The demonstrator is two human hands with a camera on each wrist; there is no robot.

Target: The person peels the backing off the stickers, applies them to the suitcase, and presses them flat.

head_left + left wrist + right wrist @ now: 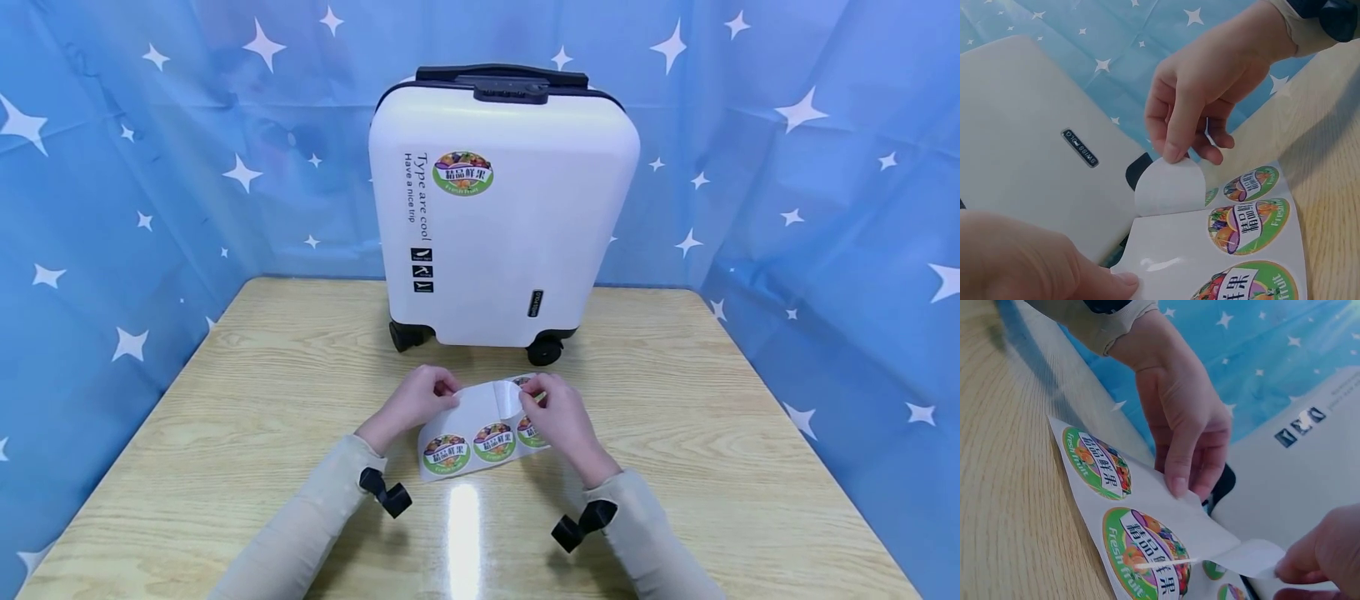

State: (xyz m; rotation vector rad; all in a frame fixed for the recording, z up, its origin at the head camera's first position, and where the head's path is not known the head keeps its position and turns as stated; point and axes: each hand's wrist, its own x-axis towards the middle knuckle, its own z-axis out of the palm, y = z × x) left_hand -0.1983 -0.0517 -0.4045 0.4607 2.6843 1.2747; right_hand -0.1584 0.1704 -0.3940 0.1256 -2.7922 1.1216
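Note:
A white sheet of stickers [474,407] lies tilted over the table, printed with oval green "Fresh fruit" labels along its near edge. My left hand [417,402] pinches the sheet's far left corner between thumb and fingers. Between the thumb and fingers of my right hand [561,417] is the edge of a partly lifted sticker [1170,185], its plain white back showing and its lower edge still joined to the sheet. Behind both hands stands a white suitcase [517,217]; one fruit sticker [462,173] is on its upper left front.
The suitcase stands upright at the back of the wooden table [285,367], with black wheels [545,351] and a black top handle [502,73]. A blue star-patterned curtain [750,183] hangs behind and on both sides.

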